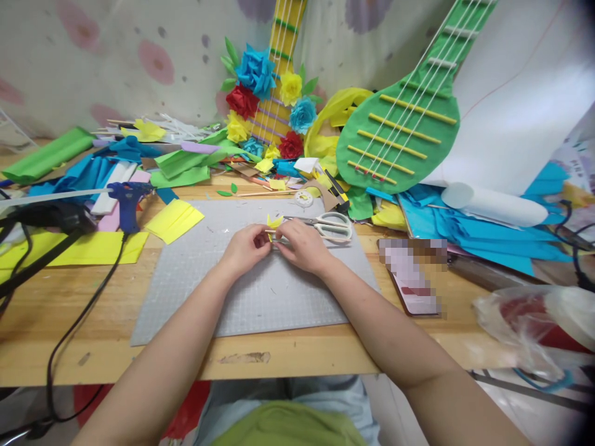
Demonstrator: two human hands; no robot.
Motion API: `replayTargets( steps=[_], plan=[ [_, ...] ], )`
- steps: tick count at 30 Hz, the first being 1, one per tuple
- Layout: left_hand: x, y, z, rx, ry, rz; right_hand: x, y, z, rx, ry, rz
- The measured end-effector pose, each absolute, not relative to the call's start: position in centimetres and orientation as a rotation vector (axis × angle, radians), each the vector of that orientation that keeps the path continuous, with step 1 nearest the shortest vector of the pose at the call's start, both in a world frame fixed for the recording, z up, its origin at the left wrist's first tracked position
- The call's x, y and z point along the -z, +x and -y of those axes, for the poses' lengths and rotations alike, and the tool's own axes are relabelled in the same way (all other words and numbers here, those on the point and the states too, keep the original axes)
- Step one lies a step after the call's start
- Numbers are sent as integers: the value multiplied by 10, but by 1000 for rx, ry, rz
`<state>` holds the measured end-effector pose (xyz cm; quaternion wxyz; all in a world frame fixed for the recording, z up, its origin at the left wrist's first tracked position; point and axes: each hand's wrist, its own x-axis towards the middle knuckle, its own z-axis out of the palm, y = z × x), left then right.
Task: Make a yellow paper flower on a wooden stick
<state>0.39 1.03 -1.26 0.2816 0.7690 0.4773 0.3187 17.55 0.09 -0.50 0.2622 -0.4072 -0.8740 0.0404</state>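
My left hand [247,249] and my right hand [303,245] meet over the grey cutting mat, fingertips pinched close together. Between them is a small piece of yellow paper [274,221], its pointed ends sticking up above the fingers. A short, thin pale stick [269,231] also shows at the fingertips; which hand grips it more firmly is hidden. Just beyond my right hand lies a pair of scissors [341,228] with whitish handles, blades pointing left and partly behind the hand.
Around the cutting mat [186,303] lie a blue glue gun [129,207], folded yellow paper [175,221], a white roll of tape [304,198] and a phone [411,279]. Behind stand a green paper-covered instrument [395,139] and a flower-decorated yellow one [272,118]. Blue paper [493,229] is stacked right.
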Motion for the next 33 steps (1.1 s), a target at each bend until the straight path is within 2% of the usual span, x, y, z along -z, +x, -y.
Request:
replayTargets(
  steps=[11,27,33],
  plan=[
    [10,13,-12,-789,2073,-1331,7,176,-4,26,-1116,2388],
    [12,13,-12,-765,2191,-1339,14,178,-5,-172,-1166,2274],
    [11,12,-10,-806,2264,-1341,12,178,-4,-142,-1175,2235]
  ],
)
